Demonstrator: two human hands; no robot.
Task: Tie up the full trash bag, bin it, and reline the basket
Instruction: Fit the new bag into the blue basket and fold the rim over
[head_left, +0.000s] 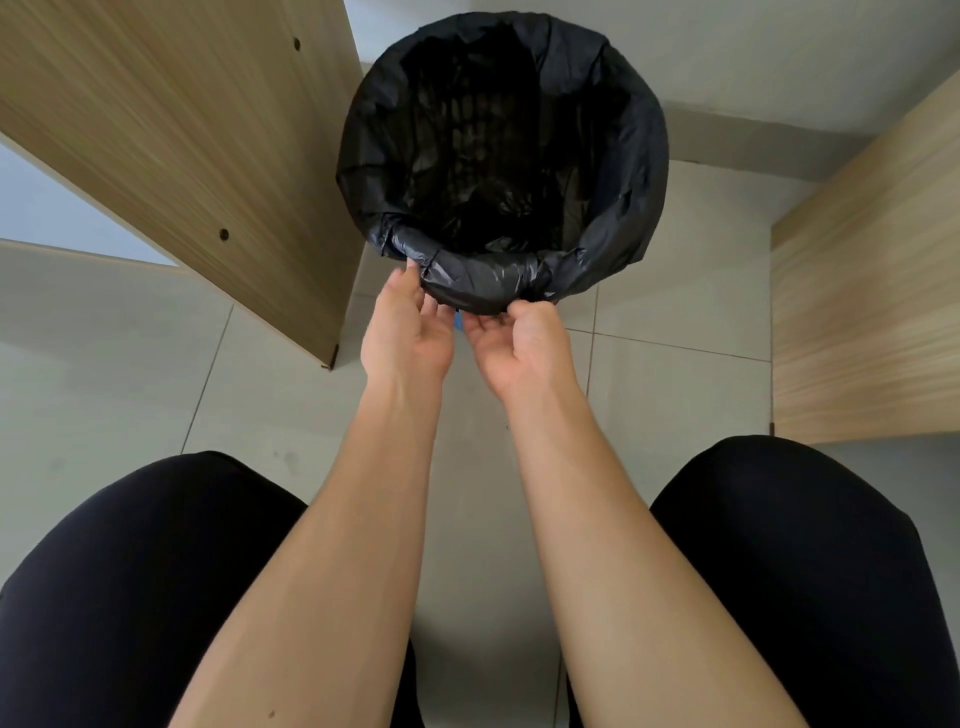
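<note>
Head view looks down on the basket (467, 124), standing on the tiled floor (675, 270) and already wearing a fresh black liner (639, 156), folded over the rim all the way round. Nothing shows inside it, and the mesh wall can be seen through the plastic. The full bag is nowhere in sight, so I'd judge the tying and binning done and only the last tucking of the near edge left. The left hand (408, 332) has its grip loose, thumb touching the rolled edge. The right hand (519, 345) curls up against the same roll, fingertips hidden, so I cannot tell whether it pinches. A wooden panel (182, 130) stands just beside the basket's left side, the wall (753, 62) is close behind, and a second panel (872, 286) sits well apart on the right, where there is room
</note>
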